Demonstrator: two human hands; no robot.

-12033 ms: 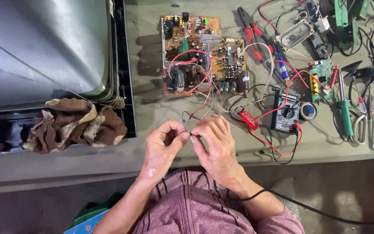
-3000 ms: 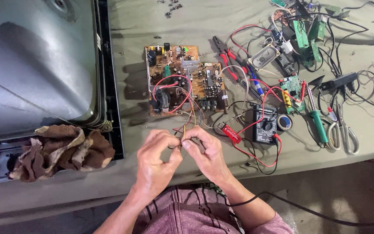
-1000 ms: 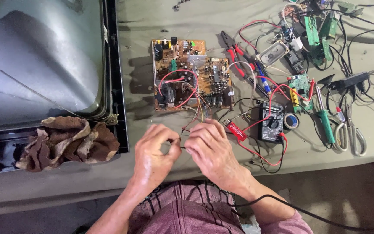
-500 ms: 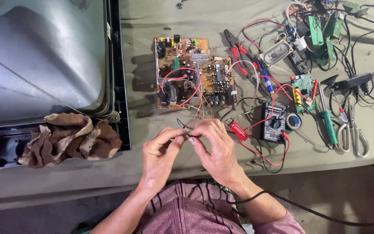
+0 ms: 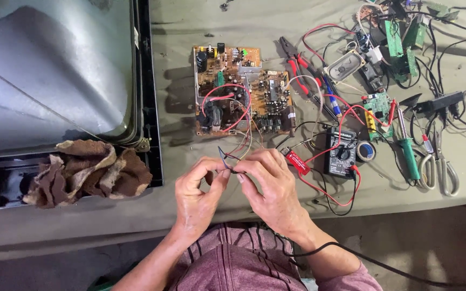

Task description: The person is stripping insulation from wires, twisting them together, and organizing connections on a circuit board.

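My left hand [image 5: 199, 196] and my right hand [image 5: 269, 188] meet fingertip to fingertip over the table's front edge. Between them they pinch thin wires [image 5: 226, 159], dark and red, that run up to a brown circuit board [image 5: 242, 90] lying flat on the table just beyond the hands. Both hands have their fingers closed on the wire ends. The exact wire ends are hidden by the fingers.
An old television [image 5: 55, 81] lies face-up at left with a brown rag [image 5: 90, 172] on its frame. Right of the board are red-handled pliers [image 5: 297, 62], a black multimeter [image 5: 342, 152] with red leads, a green soldering iron [image 5: 408, 153], scissors [image 5: 440, 167], small green boards [image 5: 403, 37] and tangled cables.
The hands stay together on the wires, with small finger shifts. The view has drifted slightly, so board and tools sit a little differently in frame.
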